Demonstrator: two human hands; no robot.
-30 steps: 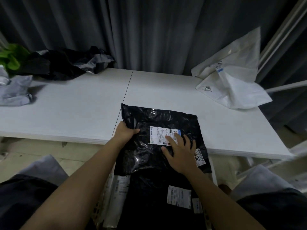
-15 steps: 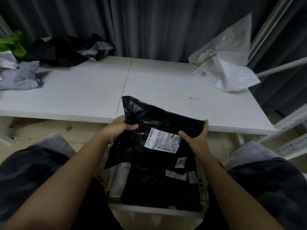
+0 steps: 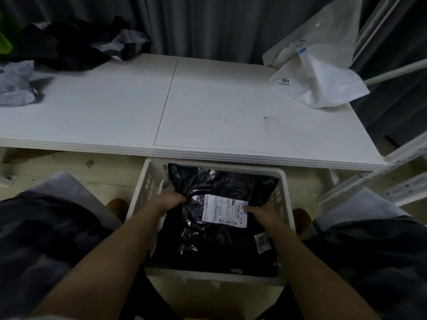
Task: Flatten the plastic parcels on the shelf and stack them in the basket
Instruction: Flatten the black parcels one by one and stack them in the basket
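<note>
A parcel-sorting or stockroom space, it seems. A white shelf point(image 3: 208, 107) on a slotted metal rack point(image 3: 379, 172) is standing against a dark curtain point(image 3: 208, 21). White mailers point(image 3: 318, 72), one marked 7004, are lying at its right end, and crumpled black and grey bags point(image 3: 69, 45) at its left. Below, a white basket point(image 3: 147, 181) is holding black parcels point(image 3: 219, 227) bearing barcoded shipping labels point(image 3: 225, 211).

One number reads clearly — "7004" — on the white parcel point(image 3: 323, 75).
</note>
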